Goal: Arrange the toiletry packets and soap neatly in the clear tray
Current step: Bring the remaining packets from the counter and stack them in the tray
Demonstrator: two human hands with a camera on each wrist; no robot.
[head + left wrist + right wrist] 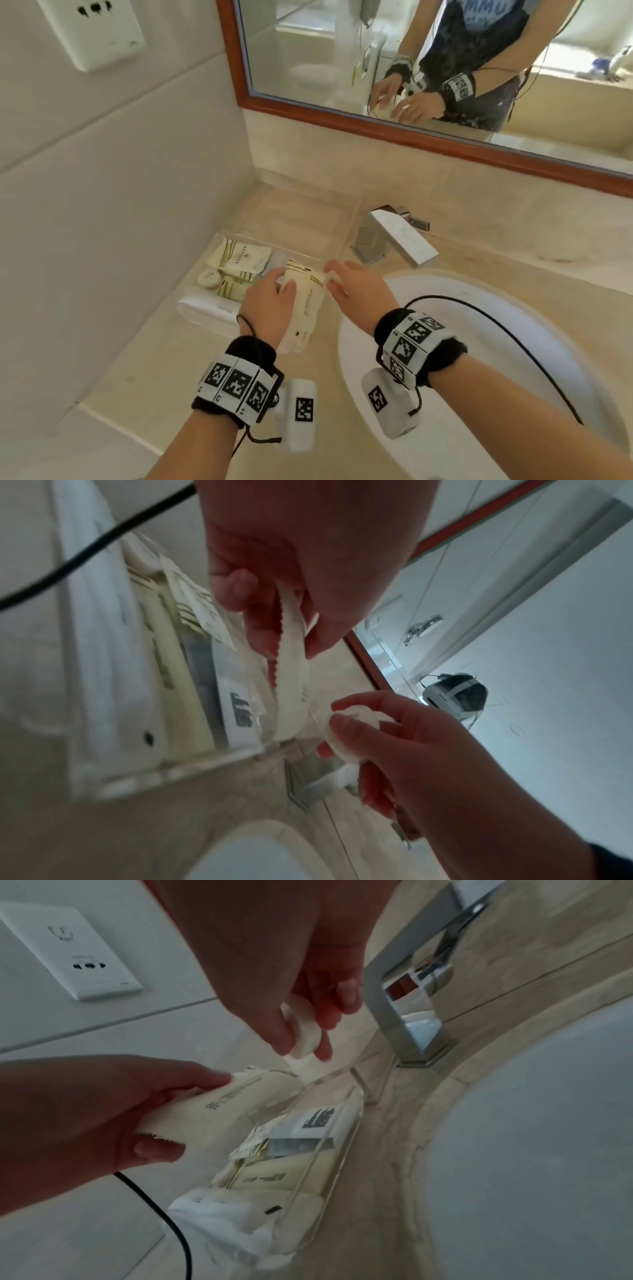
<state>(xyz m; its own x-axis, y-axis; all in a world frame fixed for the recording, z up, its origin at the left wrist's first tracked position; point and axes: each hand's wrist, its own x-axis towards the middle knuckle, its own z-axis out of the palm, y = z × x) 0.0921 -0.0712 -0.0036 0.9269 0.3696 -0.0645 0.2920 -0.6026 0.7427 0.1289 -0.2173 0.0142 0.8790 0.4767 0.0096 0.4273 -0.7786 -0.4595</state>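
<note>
A clear tray (pixel 301 222) sits on the counter against the left wall. Its near half holds cream packets (pixel 245 257), a round soap (pixel 209 277) and a white packet (pixel 205 306). My left hand (pixel 284 286) holds a long cream packet (pixel 306 301) over the tray's near right edge, pinching its serrated end (pixel 291 666). Just right of it, my right hand (pixel 342 279) pinches a second round white soap (pixel 303 1027) between thumb and fingers above the tray rim (pixel 329 1150). The two hands are close but apart.
A chrome faucet (pixel 387 236) stands right of the tray, with the white sink basin (pixel 479 342) below it. A wood-framed mirror (pixel 411 137) runs along the back. A wall socket (pixel 99 31) is on the tiled left wall. The tray's far half is bare.
</note>
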